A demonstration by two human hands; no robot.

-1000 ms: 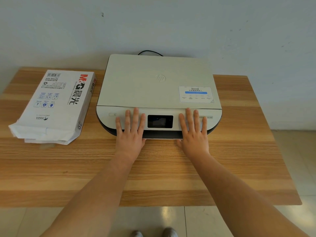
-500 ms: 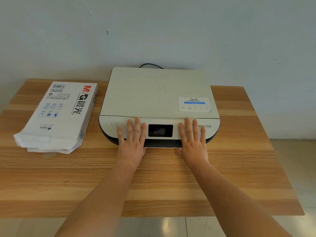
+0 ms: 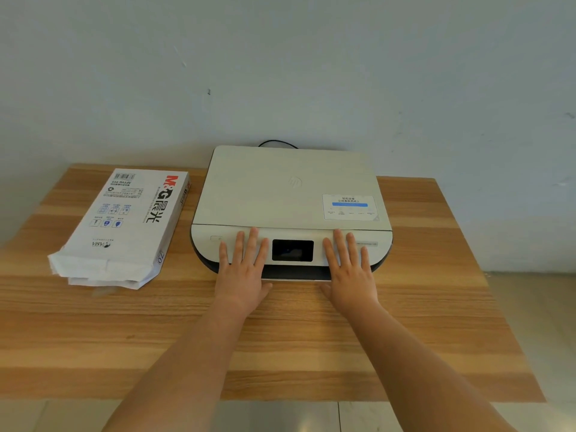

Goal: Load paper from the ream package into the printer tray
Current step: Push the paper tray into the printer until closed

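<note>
While the wooden table (image 3: 93, 338) stretches from the pale wall to the tiled floor, a person leans over its near edge with both bare forearms reaching forward. Standing at the table's far middle against the wall is the printer (image 3: 290, 188), flat and cream-coloured, its lid closed, with a black cable (image 3: 277, 142) looping out behind it. Left of the printer and just beside it lies the ream package (image 3: 124, 226), a white wrapper printed in red and black, lying flat with its near end torn open and crumpled (the edges of the sheets show there). On the printer's right rear corner is a sticker (image 3: 349, 206) with a blue bar. Along the front runs the control strip, with a dark screen (image 3: 292, 250) in its middle. The left hand (image 3: 241, 275) rests palm down left of that screen, its fingers (image 3: 238, 247) spread wide and laid flat on the strip, grasping nothing; its thumb hangs below the front edge. The right hand (image 3: 349, 277) mirrors it right of the screen, fingers likewise splayed flat on the strip, thumb low by the dark front slot. No tray stands out from the front.
</note>
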